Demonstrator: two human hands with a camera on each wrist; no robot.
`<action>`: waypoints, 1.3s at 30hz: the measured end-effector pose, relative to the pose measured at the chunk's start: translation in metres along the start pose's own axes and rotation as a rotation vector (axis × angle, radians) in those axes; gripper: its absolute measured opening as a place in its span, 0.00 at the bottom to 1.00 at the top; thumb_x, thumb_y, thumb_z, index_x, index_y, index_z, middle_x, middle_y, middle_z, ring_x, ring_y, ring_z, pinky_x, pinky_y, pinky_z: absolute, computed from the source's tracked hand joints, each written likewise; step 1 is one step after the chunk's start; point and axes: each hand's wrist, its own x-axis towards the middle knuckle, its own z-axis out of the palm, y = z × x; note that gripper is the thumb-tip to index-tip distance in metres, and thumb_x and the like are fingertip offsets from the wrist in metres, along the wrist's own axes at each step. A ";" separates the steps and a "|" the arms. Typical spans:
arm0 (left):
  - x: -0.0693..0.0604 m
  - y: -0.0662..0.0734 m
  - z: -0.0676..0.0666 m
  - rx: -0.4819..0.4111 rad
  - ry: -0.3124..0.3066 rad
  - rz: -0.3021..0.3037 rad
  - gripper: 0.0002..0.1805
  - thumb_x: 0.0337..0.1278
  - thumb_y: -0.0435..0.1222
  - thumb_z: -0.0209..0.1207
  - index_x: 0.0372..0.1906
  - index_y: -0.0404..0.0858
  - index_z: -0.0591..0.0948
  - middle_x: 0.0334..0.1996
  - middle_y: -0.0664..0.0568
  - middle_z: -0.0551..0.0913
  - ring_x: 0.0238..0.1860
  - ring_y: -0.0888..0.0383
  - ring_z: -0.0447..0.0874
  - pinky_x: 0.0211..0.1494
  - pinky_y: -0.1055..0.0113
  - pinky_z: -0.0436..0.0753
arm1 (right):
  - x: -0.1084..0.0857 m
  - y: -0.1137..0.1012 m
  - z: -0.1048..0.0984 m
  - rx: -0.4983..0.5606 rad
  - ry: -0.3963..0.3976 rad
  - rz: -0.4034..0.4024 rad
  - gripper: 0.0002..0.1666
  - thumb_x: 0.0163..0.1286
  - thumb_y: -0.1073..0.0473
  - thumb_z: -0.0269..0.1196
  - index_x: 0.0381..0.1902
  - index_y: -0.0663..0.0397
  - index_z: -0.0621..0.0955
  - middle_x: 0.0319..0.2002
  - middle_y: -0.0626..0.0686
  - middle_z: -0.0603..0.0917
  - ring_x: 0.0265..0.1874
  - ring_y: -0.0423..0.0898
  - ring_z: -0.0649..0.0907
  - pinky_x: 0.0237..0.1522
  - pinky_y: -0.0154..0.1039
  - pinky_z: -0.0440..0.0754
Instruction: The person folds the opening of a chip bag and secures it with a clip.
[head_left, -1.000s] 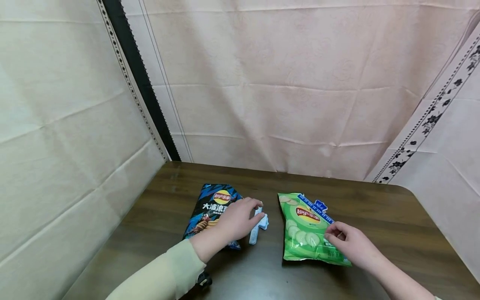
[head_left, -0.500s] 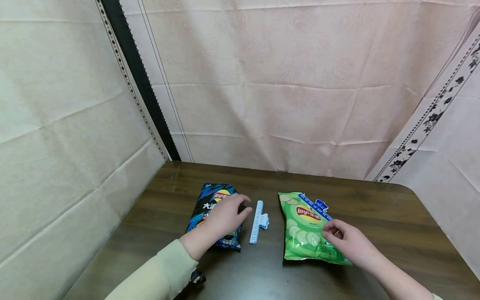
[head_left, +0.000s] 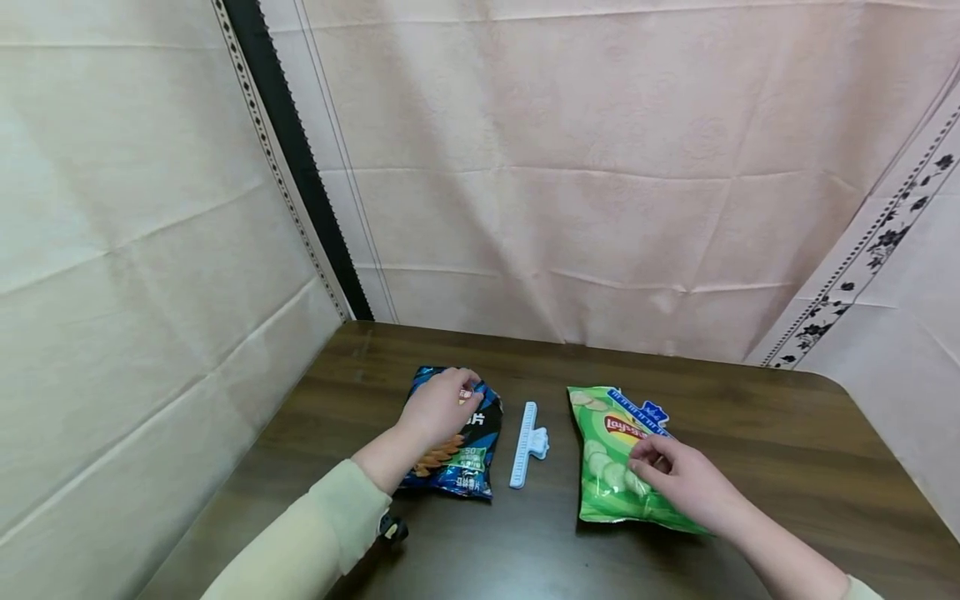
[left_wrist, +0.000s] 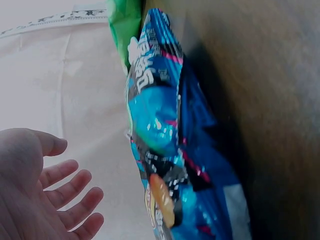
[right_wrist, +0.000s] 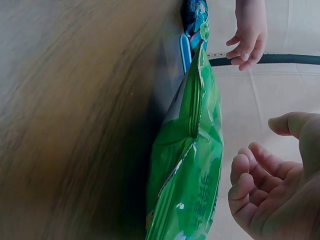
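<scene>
My left hand (head_left: 437,408) hovers above a dark blue bag of chips (head_left: 468,468) lying on the table. Its fingers are loosely bent, and the left wrist view shows a gap between them and the bag. To the right, my right hand (head_left: 678,483) hangs over the lower right of a green bag of chips (head_left: 603,493). The right wrist view shows this hand apart from the bag with relaxed fingers. A dark blue bag clip (head_left: 637,410) sits across the green bag's upper right corner. Between the two bags lies a light blue bag clip (head_left: 522,454).
The bags rest on a dark wooden table (head_left: 540,550). Behind it hangs a pale cloth (head_left: 570,208), with another cloth (head_left: 135,250) along the left side. A black strip (head_left: 300,167) shows between the cloths.
My left hand has drawn away from the light blue clip, moving left and back over the dark blue bag. The right hand has shifted slightly left over the green bag. The view has turned slightly.
</scene>
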 end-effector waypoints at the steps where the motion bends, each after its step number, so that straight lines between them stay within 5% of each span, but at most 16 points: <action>1: 0.001 0.000 -0.001 0.003 0.002 -0.001 0.20 0.70 0.49 0.56 0.59 0.44 0.80 0.52 0.50 0.82 0.45 0.55 0.83 0.49 0.56 0.83 | 0.000 -0.001 0.000 0.003 -0.003 -0.006 0.11 0.71 0.51 0.64 0.43 0.51 0.81 0.33 0.46 0.81 0.31 0.42 0.77 0.32 0.35 0.76; 15: 0.025 -0.014 -0.013 0.069 -0.062 -0.058 0.18 0.70 0.48 0.56 0.57 0.44 0.81 0.54 0.48 0.81 0.48 0.52 0.83 0.51 0.52 0.82 | 0.007 -0.017 0.014 0.023 -0.048 -0.075 0.09 0.70 0.50 0.64 0.41 0.49 0.82 0.32 0.45 0.80 0.31 0.42 0.77 0.33 0.34 0.76; 39: 0.080 -0.053 -0.016 0.210 -0.195 -0.157 0.17 0.71 0.47 0.55 0.55 0.42 0.81 0.51 0.47 0.83 0.46 0.51 0.81 0.53 0.50 0.80 | 0.031 -0.076 0.082 -0.078 -0.328 -0.101 0.06 0.69 0.47 0.64 0.38 0.40 0.83 0.27 0.41 0.78 0.27 0.42 0.76 0.29 0.39 0.75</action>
